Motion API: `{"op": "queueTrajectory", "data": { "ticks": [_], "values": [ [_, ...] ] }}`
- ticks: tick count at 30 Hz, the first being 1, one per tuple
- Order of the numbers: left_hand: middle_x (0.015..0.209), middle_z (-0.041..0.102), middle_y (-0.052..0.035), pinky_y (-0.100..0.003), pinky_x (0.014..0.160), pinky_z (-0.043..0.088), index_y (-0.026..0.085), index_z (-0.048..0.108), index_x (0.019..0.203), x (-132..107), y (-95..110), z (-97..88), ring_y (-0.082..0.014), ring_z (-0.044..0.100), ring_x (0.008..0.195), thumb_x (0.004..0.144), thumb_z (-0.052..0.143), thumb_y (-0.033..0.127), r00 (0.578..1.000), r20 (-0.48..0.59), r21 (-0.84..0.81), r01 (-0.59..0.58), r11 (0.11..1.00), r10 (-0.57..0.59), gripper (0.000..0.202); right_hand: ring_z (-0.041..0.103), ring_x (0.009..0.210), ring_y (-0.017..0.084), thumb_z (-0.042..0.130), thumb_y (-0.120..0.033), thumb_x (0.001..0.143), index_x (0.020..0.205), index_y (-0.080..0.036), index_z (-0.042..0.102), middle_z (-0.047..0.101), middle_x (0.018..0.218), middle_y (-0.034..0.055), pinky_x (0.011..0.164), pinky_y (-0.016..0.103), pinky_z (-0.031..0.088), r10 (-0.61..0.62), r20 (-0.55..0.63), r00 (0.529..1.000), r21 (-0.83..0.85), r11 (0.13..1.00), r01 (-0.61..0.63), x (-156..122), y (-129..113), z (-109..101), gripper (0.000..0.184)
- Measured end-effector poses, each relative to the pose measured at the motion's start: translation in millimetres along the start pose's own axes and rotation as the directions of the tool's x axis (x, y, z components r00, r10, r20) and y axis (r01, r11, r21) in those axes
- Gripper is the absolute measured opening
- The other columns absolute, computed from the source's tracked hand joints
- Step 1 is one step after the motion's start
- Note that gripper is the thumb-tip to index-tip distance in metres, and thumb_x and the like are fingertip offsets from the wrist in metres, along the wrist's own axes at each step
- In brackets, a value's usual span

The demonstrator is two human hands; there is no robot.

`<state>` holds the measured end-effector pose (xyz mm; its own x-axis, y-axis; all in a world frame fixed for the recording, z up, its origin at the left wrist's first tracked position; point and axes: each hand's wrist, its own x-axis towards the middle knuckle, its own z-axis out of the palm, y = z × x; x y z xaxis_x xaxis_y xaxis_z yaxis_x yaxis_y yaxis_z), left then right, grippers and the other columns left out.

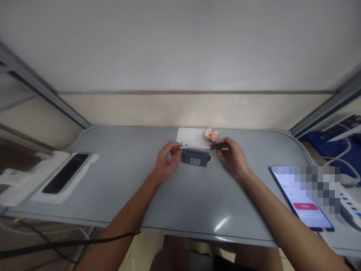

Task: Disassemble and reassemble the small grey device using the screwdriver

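A small dark grey box with vent slots and a green label lies in the middle of the grey table. My left hand rests against the box's left end, fingers curled around something I cannot make out. My right hand is closed on a black and yellow screwdriver, held level with its tip pointing left over the box's right end. Behind the box lies a white sheet with a few tiny dark specks and a small orange and white figure.
A black slab in white foam wrapping lies at the left. A phone with a lit screen lies at the right, beside a white power strip. A black cable runs under the table's front edge. A wall stands close behind.
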<state>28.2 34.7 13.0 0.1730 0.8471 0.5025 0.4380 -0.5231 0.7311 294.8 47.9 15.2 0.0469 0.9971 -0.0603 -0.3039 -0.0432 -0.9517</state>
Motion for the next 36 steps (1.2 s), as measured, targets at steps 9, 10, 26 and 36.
{"op": "queueTrajectory", "data": {
  "ticks": [9, 10, 26, 36],
  "values": [
    [0.085, 0.062, -0.0045, -0.033, 0.069, 0.048, 0.021, 0.065, 0.091, 1, 2, -2.4, -0.0174, 0.057, 0.077, 0.1, 0.053, 0.025, 0.955, -0.258, 0.137, -0.116, 0.984, 0.149, 0.016, 0.054, 0.063, 0.018, 0.057, -0.054, 0.095, 0.091, -0.021, 0.074, 0.063, 0.066, 0.0032, 0.065, 0.032, 0.043, 0.097, 0.103, 0.99, -0.14, 0.987, -0.082, -7, 4, 3, 0.038],
    [0.084, 0.061, -0.0039, -0.032, 0.066, 0.047, 0.021, 0.066, 0.091, 1, 1, -1.7, -0.0164, 0.056, 0.074, 0.099, 0.054, 0.022, 0.948, -0.256, 0.132, -0.16, 0.978, 0.189, 0.015, 0.054, 0.064, 0.018, 0.058, -0.053, 0.095, 0.09, -0.021, 0.075, 0.063, 0.066, 0.0031, 0.065, 0.031, 0.042, 0.099, 0.1, 0.99, -0.14, 0.986, -0.085, -7, 3, 2, 0.037],
    [0.095, 0.056, -0.0046, -0.029, 0.064, 0.05, 0.023, 0.069, 0.101, -2, 5, 7.2, -0.0148, 0.056, 0.077, 0.088, 0.058, 0.006, 0.875, -0.16, 0.213, -0.422, 0.881, 0.458, 0.023, 0.056, 0.065, 0.017, 0.053, -0.045, 0.1, 0.088, -0.022, 0.078, 0.064, 0.068, 0.0029, 0.065, 0.031, 0.041, 0.011, 0.109, 0.994, -0.223, 0.975, 0.014, -11, -3, 3, 0.037],
    [0.096, 0.057, -0.0043, -0.028, 0.063, 0.049, 0.023, 0.068, 0.1, -2, 4, 8.1, -0.0141, 0.057, 0.076, 0.087, 0.057, 0.004, 0.882, -0.134, 0.221, -0.417, 0.882, 0.451, 0.026, 0.055, 0.065, 0.016, 0.055, -0.048, 0.1, 0.09, -0.022, 0.079, 0.065, 0.067, 0.0022, 0.067, 0.03, 0.042, -0.003, 0.118, 0.993, -0.206, 0.978, 0.028, -9, 2, 0, 0.037]
  ]
}}
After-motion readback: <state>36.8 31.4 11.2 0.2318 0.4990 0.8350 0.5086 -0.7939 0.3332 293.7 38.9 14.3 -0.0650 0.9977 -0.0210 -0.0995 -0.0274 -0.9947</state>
